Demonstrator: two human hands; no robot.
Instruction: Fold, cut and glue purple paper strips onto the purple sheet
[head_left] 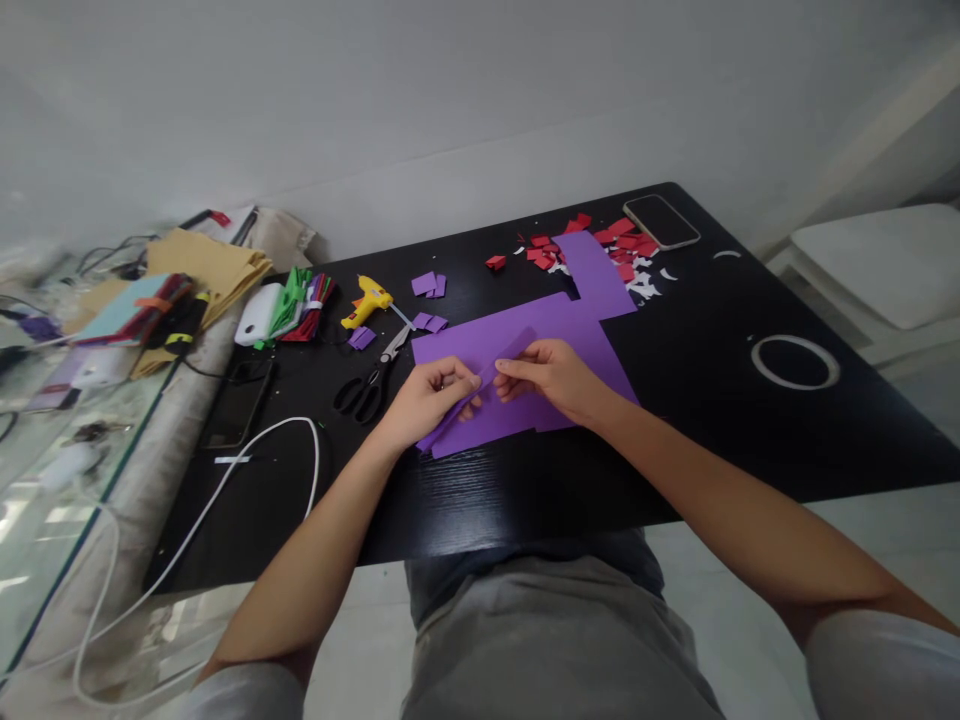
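Note:
My left hand (pixel 439 397) pinches a narrow folded strip of purple paper (pixel 448 420) between thumb and fingers. Close beside it, my right hand (pixel 551 377) is closed in a pinch at the strip's upper part; its fingertips partly hide the grip. Beneath both hands lies a large purple sheet (pixel 577 350) on the black table. Black-handled scissors (pixel 373 383) rest left of my left hand. Behind them sits a yellow glue gun (pixel 367 303). Small purple paper pieces (pixel 424 285) lie near it, and another purple sheet (pixel 598 278) overlaps the large one's far edge.
Red paper pieces (pixel 621 240) and white scraps (pixel 643 284) are heaped at the back, near a phone (pixel 661 221). A ring of tape (pixel 795 362) lies right. Bundled green strips (pixel 289 305), a dark phone (pixel 238 405) and a white cable (pixel 289 423) occupy the left.

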